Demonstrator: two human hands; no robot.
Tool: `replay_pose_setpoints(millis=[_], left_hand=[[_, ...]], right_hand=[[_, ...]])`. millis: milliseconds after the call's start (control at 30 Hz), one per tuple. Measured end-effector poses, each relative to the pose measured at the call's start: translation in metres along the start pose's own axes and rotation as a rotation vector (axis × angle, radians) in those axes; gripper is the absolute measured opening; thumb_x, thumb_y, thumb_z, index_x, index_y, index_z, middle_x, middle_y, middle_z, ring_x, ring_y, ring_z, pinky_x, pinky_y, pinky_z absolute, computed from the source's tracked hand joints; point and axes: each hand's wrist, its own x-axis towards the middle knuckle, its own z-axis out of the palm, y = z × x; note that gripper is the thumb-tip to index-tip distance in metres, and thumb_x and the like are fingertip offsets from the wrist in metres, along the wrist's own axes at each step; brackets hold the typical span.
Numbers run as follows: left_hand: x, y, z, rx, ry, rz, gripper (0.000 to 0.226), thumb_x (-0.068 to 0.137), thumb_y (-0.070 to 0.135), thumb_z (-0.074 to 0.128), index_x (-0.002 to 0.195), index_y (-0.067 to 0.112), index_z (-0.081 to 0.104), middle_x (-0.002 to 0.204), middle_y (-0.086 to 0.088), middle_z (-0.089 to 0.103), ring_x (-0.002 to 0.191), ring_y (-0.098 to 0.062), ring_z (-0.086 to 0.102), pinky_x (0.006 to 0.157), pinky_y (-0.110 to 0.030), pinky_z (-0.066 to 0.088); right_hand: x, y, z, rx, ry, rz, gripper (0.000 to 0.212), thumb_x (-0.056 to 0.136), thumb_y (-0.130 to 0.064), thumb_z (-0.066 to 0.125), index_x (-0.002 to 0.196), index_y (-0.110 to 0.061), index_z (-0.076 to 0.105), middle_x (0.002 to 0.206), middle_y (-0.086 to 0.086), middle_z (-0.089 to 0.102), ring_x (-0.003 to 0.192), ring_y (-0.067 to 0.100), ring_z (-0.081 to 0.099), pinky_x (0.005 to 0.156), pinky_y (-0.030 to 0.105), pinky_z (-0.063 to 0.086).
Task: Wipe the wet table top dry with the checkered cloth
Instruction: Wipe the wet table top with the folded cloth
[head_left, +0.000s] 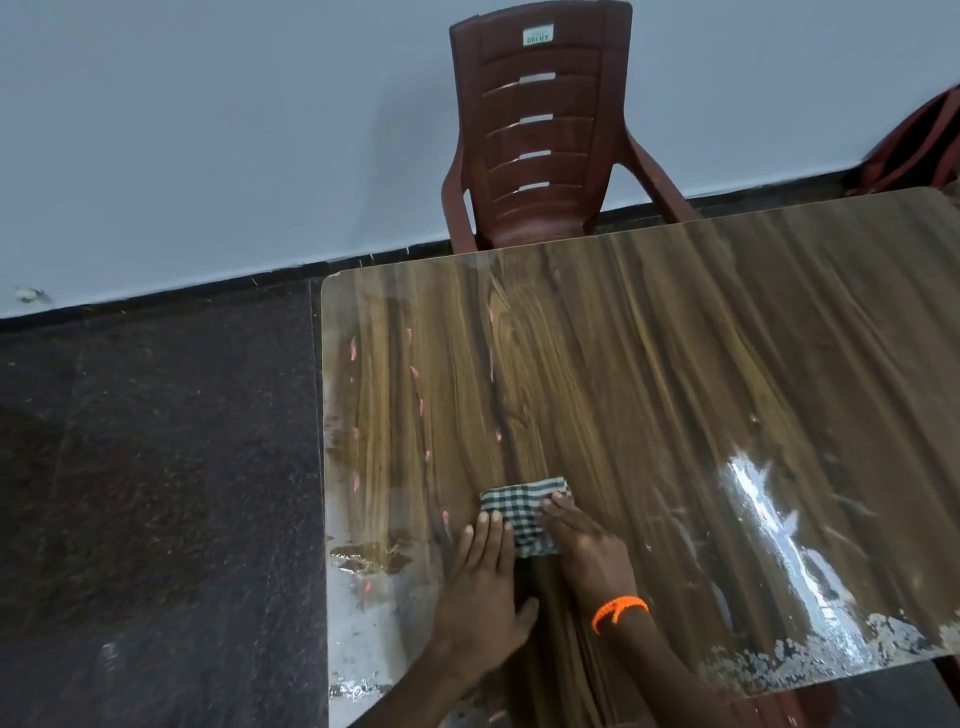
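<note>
A folded green-and-white checkered cloth (522, 506) lies flat on the wood-grain table top (649, 364), near its front middle. My left hand (485, 577) rests palm down with its fingertips on the cloth's left edge. My right hand (584, 545), an orange band on its wrist, presses flat on the cloth's right side and covers part of it. Wet, shiny patches (769, 499) glint on the right of the table, and the worn front left corner (363, 561) also looks wet.
A dark red plastic chair (540, 130) stands at the table's far edge against a pale wall. Part of another red chair (919, 140) shows at the far right. Dark stone floor (156, 467) lies to the left of the table.
</note>
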Motion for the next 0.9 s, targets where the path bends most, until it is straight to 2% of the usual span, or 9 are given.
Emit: replay_pose_setpoints(millis=[67,200,300,433,500,567,733,900], left_hand=[[0.005,0.008,0.001,0.002,0.016,0.025,0.094,0.084,0.062,0.049,0.151,-0.002,0.037,0.16,-0.021,0.031,0.151,-0.033,0.02,0.119,-0.044,0.006],[0.044,0.018,-0.021,-0.015,0.064,0.079,0.091,0.093,0.057,0.038,0.158,0.0,0.01,0.167,-0.018,0.003,0.153,-0.029,-0.009,0.124,-0.045,-0.01],[0.074,0.012,-0.039,0.027,0.076,0.041,0.087,0.097,0.054,0.034,0.158,0.001,0.002,0.166,-0.016,-0.006,0.154,-0.028,-0.013,0.125,-0.046,-0.007],[0.099,-0.016,-0.047,0.02,0.149,-0.006,0.088,0.089,0.054,0.022,0.157,-0.001,0.017,0.166,-0.018,0.01,0.154,-0.029,-0.003,0.123,-0.043,-0.005],[0.097,-0.026,-0.049,0.029,0.168,-0.017,0.085,0.088,0.053,0.032,0.153,-0.002,0.031,0.162,-0.019,0.025,0.153,-0.029,0.012,0.123,-0.041,-0.004],[0.085,-0.029,-0.046,0.029,0.181,-0.024,0.083,0.085,0.051,0.042,0.148,-0.003,0.042,0.157,-0.02,0.038,0.149,-0.03,0.028,0.124,-0.04,-0.006],[0.059,-0.02,-0.02,0.02,0.151,0.002,0.086,0.091,0.057,0.048,0.151,-0.004,0.037,0.159,-0.021,0.033,0.151,-0.032,0.025,0.119,-0.046,0.017],[0.089,-0.005,-0.034,0.042,0.172,0.063,0.083,0.097,0.059,0.038,0.151,-0.004,0.037,0.159,-0.021,0.034,0.152,-0.03,0.024,0.12,-0.045,0.013]], right_hand=[[-0.003,0.012,-0.008,-0.02,0.035,0.005,0.048,0.076,-0.002,0.061,0.117,-0.025,0.066,0.131,-0.01,0.057,0.125,0.005,0.049,0.097,0.019,0.042],[0.023,0.028,-0.022,-0.028,0.127,0.112,0.05,0.071,0.008,0.069,0.111,-0.022,0.071,0.124,-0.007,0.063,0.122,0.007,0.052,0.091,0.028,0.051],[0.057,0.031,-0.024,-0.018,0.156,0.146,0.041,0.076,0.003,0.068,0.108,-0.023,0.072,0.122,-0.006,0.064,0.121,0.008,0.053,0.091,0.03,0.052],[0.094,0.018,-0.02,0.036,0.153,0.124,0.037,0.076,-0.008,0.057,0.106,-0.021,0.073,0.12,-0.003,0.066,0.118,0.011,0.056,0.097,0.027,0.046],[0.1,0.008,-0.016,0.058,0.147,0.11,0.037,0.076,-0.016,0.052,0.106,-0.021,0.073,0.119,-0.003,0.066,0.118,0.008,0.055,0.097,0.025,0.045],[0.094,0.002,-0.01,0.075,0.133,0.085,0.037,0.076,-0.01,0.059,0.108,-0.022,0.072,0.121,-0.004,0.065,0.119,0.004,0.052,0.096,0.024,0.047],[0.074,0.019,-0.016,0.089,0.089,0.017,0.048,0.071,0.0,0.071,0.11,-0.028,0.071,0.122,-0.013,0.063,0.121,-0.003,0.049,0.098,0.014,0.04],[0.087,0.036,-0.034,0.028,0.134,0.084,0.049,0.067,0.006,0.071,0.105,-0.024,0.074,0.118,-0.009,0.066,0.116,0.003,0.054,0.095,0.011,0.037]])
